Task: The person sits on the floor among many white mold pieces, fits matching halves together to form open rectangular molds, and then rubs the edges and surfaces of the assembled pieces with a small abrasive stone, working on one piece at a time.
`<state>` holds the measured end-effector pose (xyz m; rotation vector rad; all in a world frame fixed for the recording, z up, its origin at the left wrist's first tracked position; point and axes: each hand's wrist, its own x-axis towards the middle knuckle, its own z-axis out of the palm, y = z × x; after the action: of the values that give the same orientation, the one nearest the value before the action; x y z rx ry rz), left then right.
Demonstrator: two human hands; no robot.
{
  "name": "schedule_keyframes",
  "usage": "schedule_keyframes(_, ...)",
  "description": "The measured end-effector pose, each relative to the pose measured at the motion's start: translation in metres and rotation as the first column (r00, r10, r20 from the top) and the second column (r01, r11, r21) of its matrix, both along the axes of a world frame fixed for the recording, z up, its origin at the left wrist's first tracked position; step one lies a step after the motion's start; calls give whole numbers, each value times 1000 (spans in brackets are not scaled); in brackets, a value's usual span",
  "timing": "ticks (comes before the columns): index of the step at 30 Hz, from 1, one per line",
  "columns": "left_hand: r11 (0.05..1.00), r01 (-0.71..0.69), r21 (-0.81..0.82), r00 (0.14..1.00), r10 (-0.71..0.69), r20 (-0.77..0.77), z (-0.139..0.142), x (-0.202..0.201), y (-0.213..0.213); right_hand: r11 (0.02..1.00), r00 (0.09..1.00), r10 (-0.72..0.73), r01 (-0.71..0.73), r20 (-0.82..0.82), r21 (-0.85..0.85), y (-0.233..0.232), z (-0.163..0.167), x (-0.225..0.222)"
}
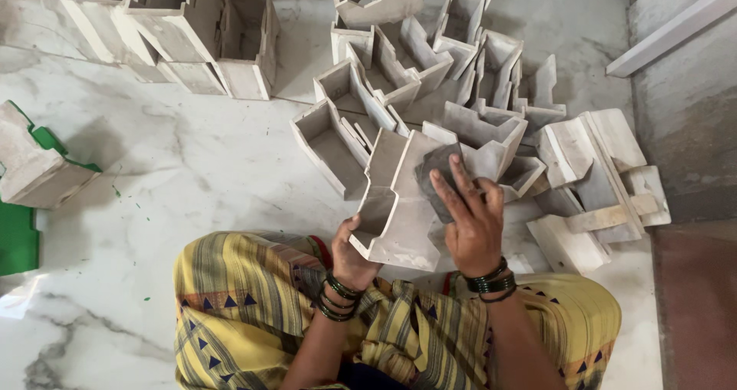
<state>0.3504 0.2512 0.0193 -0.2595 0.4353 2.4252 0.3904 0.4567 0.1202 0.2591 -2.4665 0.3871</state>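
I sit on a marble floor with a pale, unpainted wooden box-shaped piece (pixel 399 206) propped on my lap. My left hand (pixel 349 256) grips its lower left corner from beneath. My right hand (pixel 470 217) presses a dark grey sanding pad (pixel 434 176) flat against the piece's upper face, fingers spread over it. Dark bangles circle both wrists.
Several similar pale wooden pieces lie heaped ahead (pixel 430 75) and to the right (pixel 591 175). More stand in a row at the top left (pixel 192 37). One piece rests on a green item at the left edge (pixel 38 171). A white board (pixel 675 29) leans at the top right.
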Motion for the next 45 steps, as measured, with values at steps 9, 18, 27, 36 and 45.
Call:
schedule_keyframes(9, 989, -50, 137, 998, 55, -37, 6, -9, -13, 976, 987, 158, -155, -9, 151, -47, -5, 17)
schedule_keyframes(18, 987, 13, -161, 987, -39, -157, 5, -6, 3, 997, 996, -79, 79, -28, -24, 9, 15, 5)
schedule_keyframes(27, 678, -333, -655, 661, -328, -676, 72, -68, -62, 970, 989, -146, 150, -37, 189, 17, -13, -3)
schedule_keyframes(36, 347, -692, -633, 486, -424, -764, 74, -60, -73, 916, 996, 23, -56, 88, 397, -43, -47, 8)
schedule_keyframes(45, 208, -867, -452, 284, -541, -792, 68, -52, -66, 952, 951, -75, -21, 301, 306, -48, -45, -6)
